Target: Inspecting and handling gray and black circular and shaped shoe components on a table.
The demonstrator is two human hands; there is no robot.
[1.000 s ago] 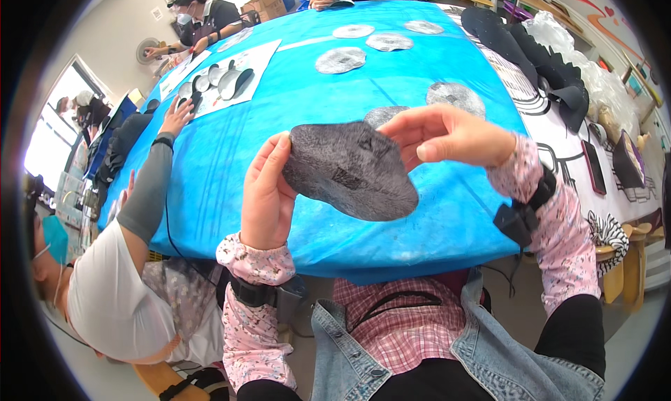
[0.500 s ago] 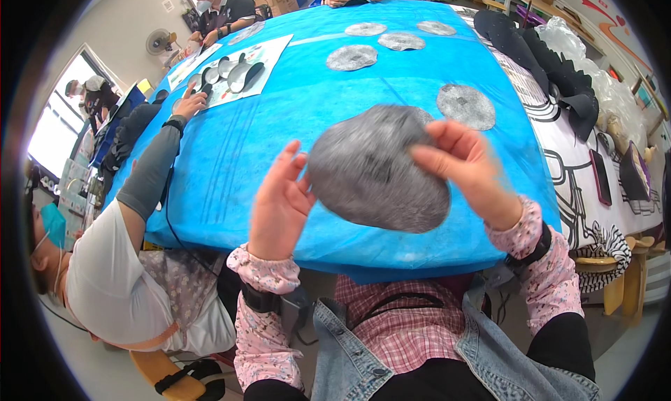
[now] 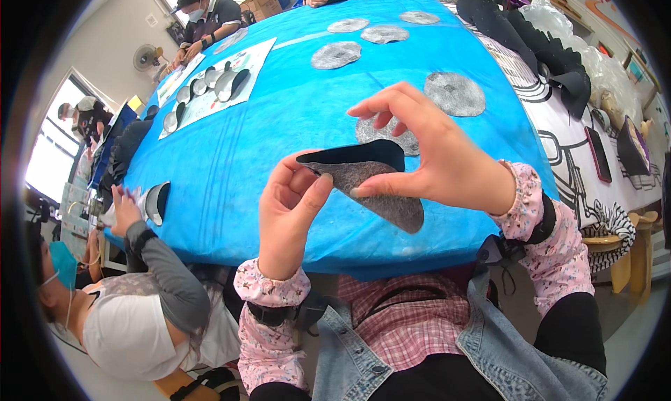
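Since half a second ago, the grey fuzzy piece (image 3: 395, 204) has gone from spread out broadside to folded over, its smooth black side now showing inside the bend. The left hand (image 3: 286, 209), loose beside its rim then, has taken hold of one end. Off to my left, the neighbour's grey-sleeved arm (image 3: 175, 275) has drawn back from the white sheet (image 3: 260, 57).

From my remote view, the piece is held up in front of the near edge of the blue cover (image 3: 217, 191), between the two hands. A broad stretch of blue runs from the left hand to a curved black-and-pale piece (image 3: 157, 203) near the left edge. The far side is tighter: one mottled disc (image 3: 370, 132) lies partly hidden behind the right hand (image 3: 451, 167), and another disc (image 3: 454, 94) sits just beyond it. On my right, past the cover's edge, a phone (image 3: 597, 154) rests on a patterned white cloth (image 3: 559, 139).

The left hand pinches the folded piece's left end, thumb against fingers. The right hand arches widely: its thumb touches the grey face, the visible fingers raised well apart from it. I can't tell whether any hidden finger touches the black side.
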